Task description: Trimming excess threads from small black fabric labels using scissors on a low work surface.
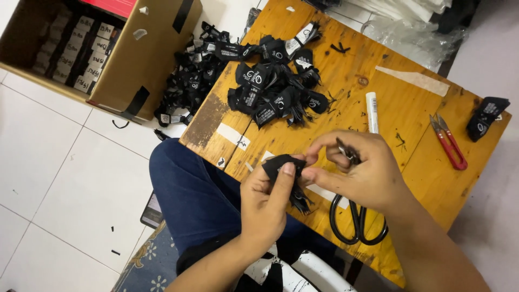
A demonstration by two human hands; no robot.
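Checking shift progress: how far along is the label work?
Looks done: a pile of black labels heaped on the wooden table. In hand: left hand and right hand pinch one black label. Left: apparently more labels spilled beside the cardboard box.

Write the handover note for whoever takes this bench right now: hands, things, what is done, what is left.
Left hand: pinches a black fabric label between thumb and fingers.
Right hand: fingertips on the same label, also gripping a small dark tool, too hidden to identify.
On the wooden table: pile of black labels, black scissors under the right hand, red thread snips, white tube, one label at the far edge.
More labels lie on the floor beside a cardboard box.
Done and left: cannot tell which labels are finished.
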